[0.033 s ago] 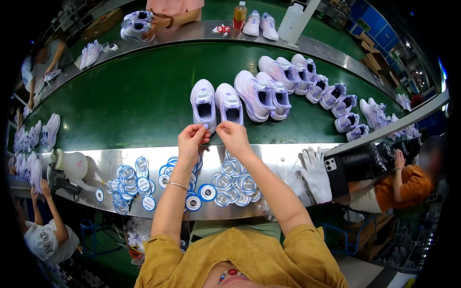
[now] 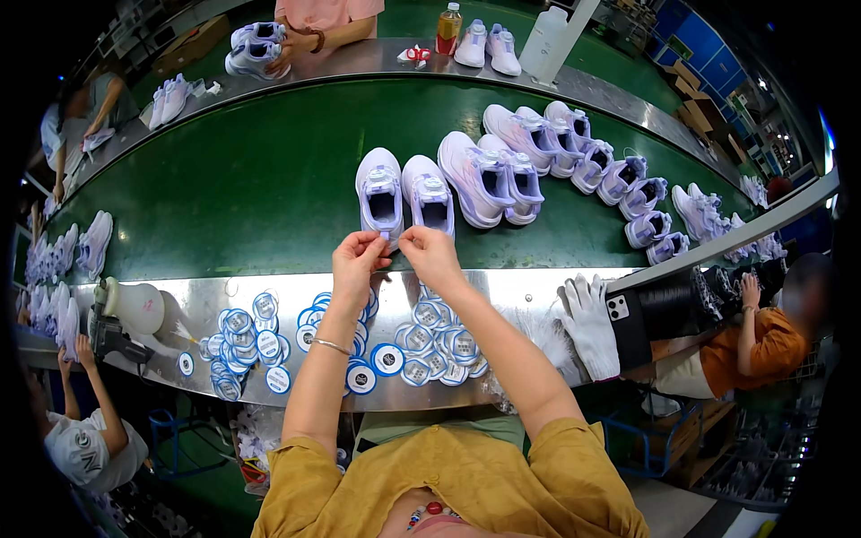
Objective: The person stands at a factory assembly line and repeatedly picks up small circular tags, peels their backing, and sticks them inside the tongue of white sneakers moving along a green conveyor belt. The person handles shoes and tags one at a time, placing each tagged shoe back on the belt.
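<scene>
While both hands (image 2: 357, 255) (image 2: 432, 255) crowd its heel (image 2: 385, 235) — a lilac shoe (image 2: 378, 175) stands upright

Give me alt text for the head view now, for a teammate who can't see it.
The person's left hand and right hand meet with fingertips close together at the heel of a pale lilac shoe, its mate beside it on a green surface. Round blue-and-white tags lie piled on the metal ledge nearer the person.
</scene>
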Demonstrator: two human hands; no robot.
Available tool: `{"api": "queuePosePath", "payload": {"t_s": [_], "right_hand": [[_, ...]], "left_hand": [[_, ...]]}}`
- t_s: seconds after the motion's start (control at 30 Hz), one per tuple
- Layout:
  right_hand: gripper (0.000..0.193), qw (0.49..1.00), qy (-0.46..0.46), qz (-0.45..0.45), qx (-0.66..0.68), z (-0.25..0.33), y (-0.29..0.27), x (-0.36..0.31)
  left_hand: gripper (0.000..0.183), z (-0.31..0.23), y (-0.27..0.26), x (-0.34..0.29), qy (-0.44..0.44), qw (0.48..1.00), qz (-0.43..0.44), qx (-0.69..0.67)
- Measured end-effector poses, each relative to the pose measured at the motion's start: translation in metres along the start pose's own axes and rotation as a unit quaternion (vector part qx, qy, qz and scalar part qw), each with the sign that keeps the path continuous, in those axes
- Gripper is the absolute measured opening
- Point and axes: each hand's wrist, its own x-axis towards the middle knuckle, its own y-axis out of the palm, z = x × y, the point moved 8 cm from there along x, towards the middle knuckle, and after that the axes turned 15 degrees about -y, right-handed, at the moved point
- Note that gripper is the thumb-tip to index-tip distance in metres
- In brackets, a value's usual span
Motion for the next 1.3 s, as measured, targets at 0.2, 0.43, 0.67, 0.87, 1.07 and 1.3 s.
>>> {"api": "queuePosePath", "payload": {"t_s": [0.2, 0.43, 0.67, 0.87, 1.07, 1.3], "right_hand": [[0.018, 0.998, 0.007, 0.063, -0.011, 0.006, 0.009, 0.003], [0.017, 0.984, 0.008, 0.153, 0.091, 0.024, 0.002, -0.013], [0.019, 0.946, 0.079, 0.219, 0.227, 0.022, -0.001, -0.023], [0.016, 0.961, 0.080, 0.102, 0.246, 0.021, 0.005, -0.006], [0.005, 0.928, -0.324, 0.034, -0.182, 0.079, 0.012, 0.010], [0.007, 0.989, -0.127, 0.039, 0.068, 0.047, 0.017, 0.030]], "left_hand": [[0.005, -0.011, -0.005, -0.003, 0.008, 1.000, 0.001, 0.015], [0.006, -0.032, -0.019, -0.014, 0.055, 0.996, -0.038, -0.062], [0.006, -0.038, -0.023, -0.028, 0.072, 0.996, -0.035, -0.038], [0.005, -0.041, 0.012, -0.046, 0.119, 0.992, 0.009, 0.036], [0.003, -0.059, 0.001, -0.048, 0.173, 0.981, -0.034, 0.076], [0.023, -0.056, -0.006, -0.038, 0.110, 0.993, 0.002, 0.053]]}}
